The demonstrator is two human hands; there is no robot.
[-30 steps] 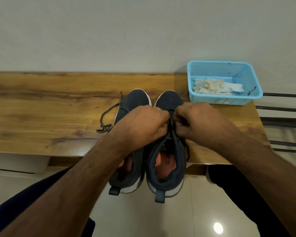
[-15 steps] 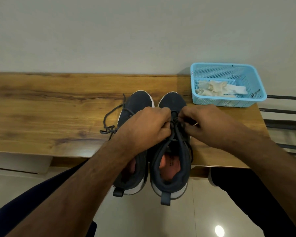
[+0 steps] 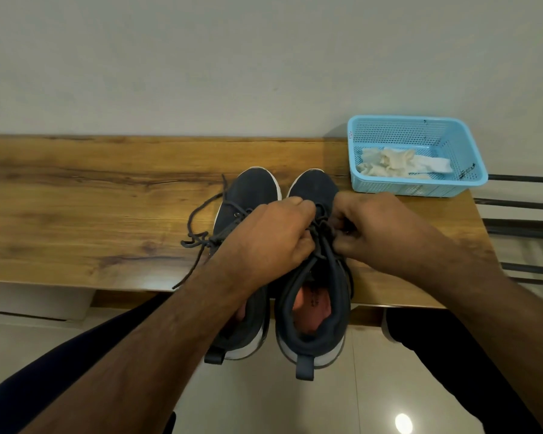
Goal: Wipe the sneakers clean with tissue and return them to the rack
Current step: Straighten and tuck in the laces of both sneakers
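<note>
Pinching at the laces (image 3: 322, 228) of the right-hand sneaker (image 3: 315, 277): that is how I log both hands from my remote feed. Left hand (image 3: 273, 236) has its fingers curled tight, knuckles up, closed on the lace strands over the tongue. Right hand (image 3: 370, 230) likewise has fingers curled inward, thumb and forefinger nipping a lace loop at about 3 o'clock of the knot. I cannot tell which strand each fingertip holds; they are folded under.

Outward from the fingers: the two hands almost meet over the right-hand sneaker, which is dark navy with a white sole and an orange insole visible in its opening. Its heel overhangs the near edge of the wooden bench (image 3: 91, 214), pull tab pointing to 6 o'clock, toe to 12 o'clock.

Left-hand sneaker (image 3: 248, 195) sits just beside it at 9 o'clock, same orientation, partly covered by the left forearm. Its loose laces (image 3: 201, 239) trail out toward 9 o'clock onto the wood, one end reaching the near edge.

At about 2 o'clock from the shoes, a light blue mesh basket (image 3: 414, 133) stands on the far right corner of the bench, against the wall. Crumpled tissues (image 3: 398, 162) lie inside it, whitish, some yellowed.

At 3 o'clock beyond the bench end, dark metal bars of the rack (image 3: 521, 227) run horizontally.

Dark trouser legs show at the lower left and lower right, over a pale tiled floor (image 3: 264, 402).
</note>
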